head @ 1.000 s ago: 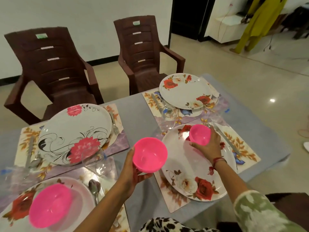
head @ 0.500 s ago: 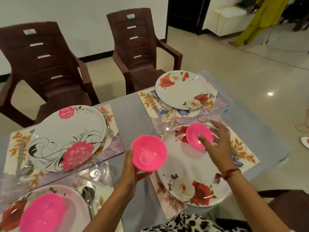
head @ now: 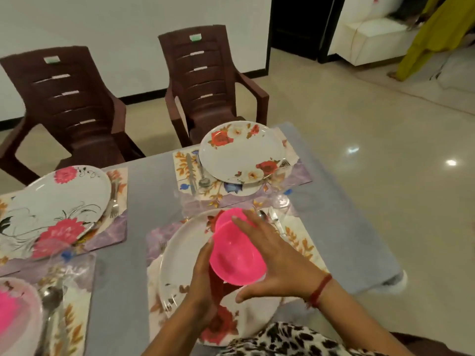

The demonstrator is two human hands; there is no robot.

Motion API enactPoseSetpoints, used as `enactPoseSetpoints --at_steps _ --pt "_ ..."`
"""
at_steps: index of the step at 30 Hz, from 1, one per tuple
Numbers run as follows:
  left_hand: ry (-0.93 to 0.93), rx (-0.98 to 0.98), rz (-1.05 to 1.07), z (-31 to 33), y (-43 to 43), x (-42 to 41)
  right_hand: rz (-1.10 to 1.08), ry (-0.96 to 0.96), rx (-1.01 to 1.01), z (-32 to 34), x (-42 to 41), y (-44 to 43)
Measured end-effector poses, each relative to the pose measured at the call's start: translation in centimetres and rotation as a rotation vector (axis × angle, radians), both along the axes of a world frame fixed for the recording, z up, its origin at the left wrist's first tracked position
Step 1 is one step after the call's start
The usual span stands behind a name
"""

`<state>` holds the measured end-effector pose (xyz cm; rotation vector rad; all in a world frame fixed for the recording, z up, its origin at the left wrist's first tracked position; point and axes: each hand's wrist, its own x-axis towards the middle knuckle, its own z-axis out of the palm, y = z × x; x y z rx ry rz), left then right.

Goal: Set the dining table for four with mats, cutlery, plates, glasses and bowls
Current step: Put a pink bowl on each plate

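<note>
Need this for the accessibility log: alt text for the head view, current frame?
Both hands, left hand and right hand, hold a pink bowl above a floral plate at the near right place setting. A second pink bowl sits on that plate behind it; the two far plates have no bowls.

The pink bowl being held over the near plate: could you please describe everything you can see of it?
The pink bowl is bright, glossy and plastic-looking, round, with a smooth empty inside. It is tilted, its opening facing the camera, above the near floral plate. The left hand grips its lower left side; the right hand is at its right rim. A second pink bowl sits just behind it.
</note>
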<state>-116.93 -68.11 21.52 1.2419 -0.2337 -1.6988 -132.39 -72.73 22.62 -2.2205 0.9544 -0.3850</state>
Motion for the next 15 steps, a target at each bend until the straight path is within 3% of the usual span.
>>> enactPoseSetpoints --at_steps 8,15 --pt "-0.128 -0.014 -0.028 -0.5 -0.1 -2.4 -0.059 -0.089 0.091 0.3 -3.2 -0.6" --pt "-0.097 -0.004 -0.014 -0.3 -1.3 -5.7 -0.171 -0.361 0.295 0.5 -7.1 -1.9"
